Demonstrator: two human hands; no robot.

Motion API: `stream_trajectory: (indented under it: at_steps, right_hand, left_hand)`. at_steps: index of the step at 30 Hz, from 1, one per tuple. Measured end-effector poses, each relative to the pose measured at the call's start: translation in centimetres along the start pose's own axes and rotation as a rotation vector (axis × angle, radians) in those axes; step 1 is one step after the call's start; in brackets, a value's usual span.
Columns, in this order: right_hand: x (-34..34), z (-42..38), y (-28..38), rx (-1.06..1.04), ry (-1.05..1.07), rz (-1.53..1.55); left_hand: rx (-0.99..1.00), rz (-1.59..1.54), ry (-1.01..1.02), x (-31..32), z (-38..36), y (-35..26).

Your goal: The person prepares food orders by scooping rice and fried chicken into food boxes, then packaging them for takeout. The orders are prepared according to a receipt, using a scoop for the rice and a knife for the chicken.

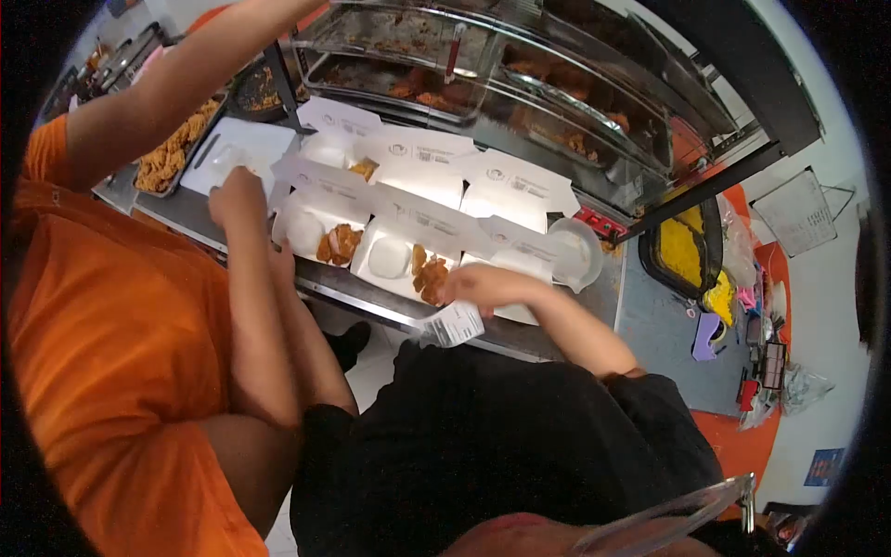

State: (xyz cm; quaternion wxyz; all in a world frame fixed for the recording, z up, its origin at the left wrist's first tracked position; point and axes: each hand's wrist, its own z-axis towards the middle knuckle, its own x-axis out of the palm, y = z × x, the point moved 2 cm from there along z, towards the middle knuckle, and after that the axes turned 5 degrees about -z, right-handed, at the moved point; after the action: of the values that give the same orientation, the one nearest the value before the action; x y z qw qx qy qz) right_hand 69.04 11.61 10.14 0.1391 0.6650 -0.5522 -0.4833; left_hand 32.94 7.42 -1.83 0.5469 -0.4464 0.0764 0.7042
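Observation:
My right hand (487,286) is closed at the front of the middle takeaway box, with a printed paper receipt (452,325) hanging below its fingers. That box (382,287) holds a white rice mound (389,258) and browned chicken pieces (430,278). At the near-left corner of the left takeaway box (282,223), my left hand (281,260) touches the edge with its fingers bent; a co-worker's forearm partly covers it. Rice (303,229) and sliced fried chicken (340,244) fill the left box. A third front box (510,302) lies partly under my right forearm.
A co-worker in orange (121,343) stands at my left, one hand (238,198) over a white cutting board (209,176). More open boxes (422,181) stand behind. A glass display cabinet (483,84) rises beyond. To the right are a plastic tub (577,252) and black tray (659,277).

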Motion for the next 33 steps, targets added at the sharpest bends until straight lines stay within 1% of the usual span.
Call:
stream_trajectory:
  at_steps: [1, 2, 4, 5, 6, 7, 8, 9, 10, 11, 12, 13, 14, 15, 16, 18, 19, 21, 22, 23, 25, 26, 27, 28, 30, 33]
  right_hand:
    - [2.2, 0.9, -2.1, 0.087, 0.142, -0.033]
    - [4.6, 2.2, -4.7, 0.187, 0.125, -0.042]
    - [7.5, 3.7, -7.5, 0.297, 0.061, -0.109]
    - [8.5, 4.3, -8.4, 0.301, 0.066, -0.098]
    - [9.3, 4.7, -9.4, 0.405, 0.05, 0.127]
    - [10.0, 5.2, -10.2, 0.505, 0.033, 0.35]
    - [10.3, 5.6, -10.3, 0.507, 0.034, 0.355]
    - [10.6, 6.1, -10.5, 0.593, -0.02, 0.465]
    - [11.1, 6.5, -10.8, 0.679, -0.075, 0.576]
    - [11.6, 7.1, -11.1, 0.666, -0.101, 0.674]
    - [12.0, 7.6, -11.5, 0.665, -0.098, 0.678]
    - [12.1, 8.1, -11.9, 0.649, -0.103, 0.582]
    - [12.0, 8.5, -11.7, 0.631, -0.109, 0.486]
    - [11.9, 8.5, -11.6, 0.561, -0.141, 0.461]
    - [11.8, 8.4, -11.7, 0.558, -0.142, 0.463]
    - [11.2, 8.0, -10.9, 0.328, -0.126, 0.229]
    - [11.2, 7.7, -10.3, 0.273, -0.21, 0.137]
    - [10.5, 6.9, -8.7, 0.298, -0.233, 0.18]
    - [10.2, 6.5, -8.1, 0.317, -0.256, 0.218]
    - [10.2, 6.3, -7.8, 0.317, -0.257, 0.225]
    - [9.5, 5.5, -7.4, 0.259, -0.383, 0.113]
    - [9.0, 4.9, -7.0, 0.26, -0.385, 0.121]
    - [8.3, 4.0, -6.4, 0.278, -0.347, 0.159]
    - [7.5, 3.1, -5.8, 0.297, -0.311, 0.197]
    - [6.3, 0.7, -5.3, 0.279, -0.304, 0.203]
    - [4.9, -3.7, -6.1, 0.241, -0.286, 0.329]
  left_hand:
    - [-0.112, -0.107, 0.025, 1.7, -2.2, 2.4]
    - [-0.205, -0.154, 0.046, 2.8, -3.9, 4.3]
    - [-0.335, -0.199, 0.112, 4.0, -5.6, 6.3]
    - [-0.463, -0.287, 0.125, 4.0, -5.5, 6.2]
    - [-0.592, -0.374, 0.136, 4.3, -5.5, 6.3]
    - [-0.59, -0.371, 0.142, 4.4, -5.3, 6.3]
    - [-0.534, -0.503, 0.104, 4.4, -5.0, 5.9]
    - [-0.477, -0.635, 0.064, 4.5, -4.6, 5.7]
    - [-0.477, -0.632, 0.07, 4.6, -4.2, 5.6]
    - [-0.522, -0.517, 0.126, 4.3, -3.5, 5.0]
    - [-0.564, -0.4, 0.179, 4.0, -2.9, 4.8]
    - [-0.563, -0.395, 0.179, 4.1, -2.7, 5.3]
    - [-0.468, -0.312, 0.213, 4.2, -2.4, 5.8]
    - [-0.372, -0.231, 0.246, 4.5, -2.1, 6.2]
    - [-0.369, -0.229, 0.244, 4.7, -2.1, 6.6]
    - [-0.406, -0.317, 0.081, 3.8, -2.8, 6.5]
    - [-0.404, -0.316, 0.086, 3.4, -3.2, 6.5]
    - [-0.555, -0.39, -0.082, 1.8, -4.0, 6.4]
    - [-0.55, -0.387, -0.077, 0.9, -4.3, 6.3]
    - [-0.589, -0.386, -0.11, 0.1, -4.6, 6.3]
    - [-0.641, -0.417, -0.173, -0.9, -5.2, 7.3]
    - [-0.655, -0.448, -0.201, -1.2, -5.6, 8.0]
    - [-0.651, -0.43, -0.159, -2.5, -5.6, 7.6]
    - [-0.571, -0.488, -0.204, -3.4, -5.7, 7.0]
    - [-0.62, -0.538, -0.148, -6.4, -5.6, 4.8]
    - [-0.637, -0.699, -0.086, -8.9, -6.4, 2.9]
